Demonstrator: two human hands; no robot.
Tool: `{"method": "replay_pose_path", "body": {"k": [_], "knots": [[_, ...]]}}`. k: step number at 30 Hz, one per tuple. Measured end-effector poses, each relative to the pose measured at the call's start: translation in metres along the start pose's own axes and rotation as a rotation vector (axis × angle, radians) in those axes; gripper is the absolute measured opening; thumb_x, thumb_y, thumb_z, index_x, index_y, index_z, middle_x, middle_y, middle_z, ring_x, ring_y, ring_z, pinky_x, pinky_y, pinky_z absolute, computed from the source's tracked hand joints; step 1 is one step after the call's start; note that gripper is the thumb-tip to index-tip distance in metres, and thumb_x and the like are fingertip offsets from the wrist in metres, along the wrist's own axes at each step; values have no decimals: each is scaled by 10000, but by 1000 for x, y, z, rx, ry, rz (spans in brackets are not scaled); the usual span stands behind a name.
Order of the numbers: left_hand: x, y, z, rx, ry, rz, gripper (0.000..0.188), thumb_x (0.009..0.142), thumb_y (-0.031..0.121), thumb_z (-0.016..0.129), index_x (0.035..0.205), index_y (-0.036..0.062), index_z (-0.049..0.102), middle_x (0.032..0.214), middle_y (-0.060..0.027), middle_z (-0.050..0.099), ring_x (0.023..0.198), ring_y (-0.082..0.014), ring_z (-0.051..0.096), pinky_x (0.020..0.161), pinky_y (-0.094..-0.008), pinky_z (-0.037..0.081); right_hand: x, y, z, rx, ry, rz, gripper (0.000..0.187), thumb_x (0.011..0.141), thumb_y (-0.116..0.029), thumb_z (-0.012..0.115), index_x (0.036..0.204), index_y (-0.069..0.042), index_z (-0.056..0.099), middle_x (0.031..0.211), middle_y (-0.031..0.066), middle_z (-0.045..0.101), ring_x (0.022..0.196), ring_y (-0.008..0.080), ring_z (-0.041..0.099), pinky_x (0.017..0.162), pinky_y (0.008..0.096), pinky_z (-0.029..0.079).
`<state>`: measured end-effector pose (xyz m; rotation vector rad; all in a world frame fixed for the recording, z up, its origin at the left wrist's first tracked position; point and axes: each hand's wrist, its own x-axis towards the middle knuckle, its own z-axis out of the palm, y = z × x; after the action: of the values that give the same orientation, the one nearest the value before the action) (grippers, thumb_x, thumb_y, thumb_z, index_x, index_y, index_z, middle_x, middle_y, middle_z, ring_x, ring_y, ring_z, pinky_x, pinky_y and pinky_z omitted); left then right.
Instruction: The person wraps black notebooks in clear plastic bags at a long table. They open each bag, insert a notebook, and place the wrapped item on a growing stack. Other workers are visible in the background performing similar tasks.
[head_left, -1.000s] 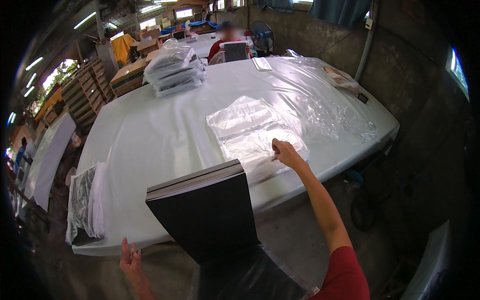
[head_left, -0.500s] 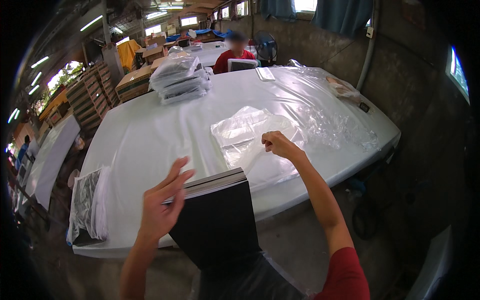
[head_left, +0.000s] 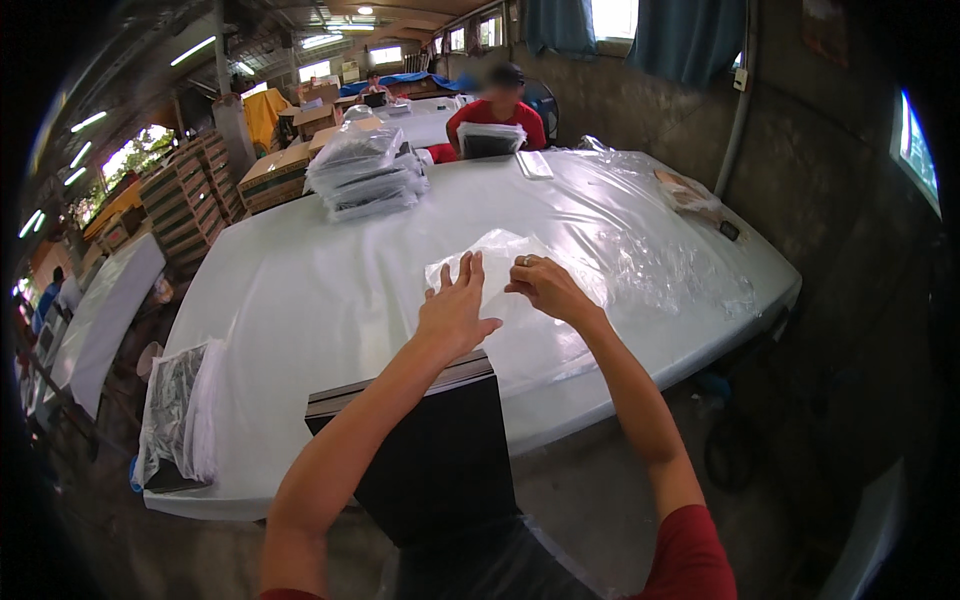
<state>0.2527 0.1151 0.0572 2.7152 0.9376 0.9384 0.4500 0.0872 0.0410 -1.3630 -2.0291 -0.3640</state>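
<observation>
Clear plastic bags [head_left: 497, 248] lie in a flat pile near the middle of the white-covered table [head_left: 290, 290]. My left hand [head_left: 455, 308] reaches over the near left part of the pile, its fingers spread and holding nothing. Right beside it, my right hand [head_left: 548, 286] is pinched on the plastic, with a ring showing on one finger. Below my hands, a stack of black flat panels [head_left: 440, 450] with grey and brown edges stands tilted at the table's near edge, partly covered by my left forearm.
Bagged dark panels are piled [head_left: 365, 170] at the back left; another bagged stack [head_left: 180, 415] lies at the near left corner. Crumpled plastic [head_left: 670, 270] spreads to the right. A co-worker in red [head_left: 500, 118] holds a bagged panel across the table. Cardboard boxes [head_left: 278, 170] stand behind.
My left hand has moved from the black panels up and right onto the plastic bags. My right hand has shifted slightly and stays pinched. The co-worker has moved a little right.
</observation>
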Motion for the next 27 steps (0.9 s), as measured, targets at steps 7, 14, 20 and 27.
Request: {"method": "replay_pose_path", "body": {"k": [7, 14, 20, 27], "knots": [[57, -35, 31, -173, -391, 60, 321, 883, 279, 489, 1067, 28, 568, 911, -206, 617, 891, -364, 596, 789, -465, 450, 14, -7, -7, 166, 1, 47, 289, 738, -203, 713, 941, -46, 581, 821, 89, 592, 804, 271, 573, 730, 377, 441], [47, -21, -5, 65, -447, -83, 416, 921, 337, 363, 911, 26, 640, 933, -207, 627, 878, -373, 601, 768, -458, 464, -9, -10, 42, 466, 177, 331, 401, 679, -136, 750, 993, -43, 518, 998, 134, 591, 941, 284, 578, 789, 379, 449], [46, -51, -38, -7, -333, 180, 443, 931, 373, 403, 917, -5, 634, 823, -212, 641, 801, -346, 611, 733, -406, 465, -12, 3, 68, -129, 214, 250, 355, 652, 23, 643, 971, -67, 517, 966, 91, 565, 968, 266, 557, 808, 384, 406], [18, -84, -120, -483, -46, -145, 470, 934, 393, 442, 915, -22, 662, 811, -81, 656, 755, -147, 553, 737, -312, 431, -17, 68, 79, -388, 229, 496, 360, 737, -21, 533, 1093, -51, 487, 956, 158, 593, 751, 317, 639, 611, 428, 510]]}}
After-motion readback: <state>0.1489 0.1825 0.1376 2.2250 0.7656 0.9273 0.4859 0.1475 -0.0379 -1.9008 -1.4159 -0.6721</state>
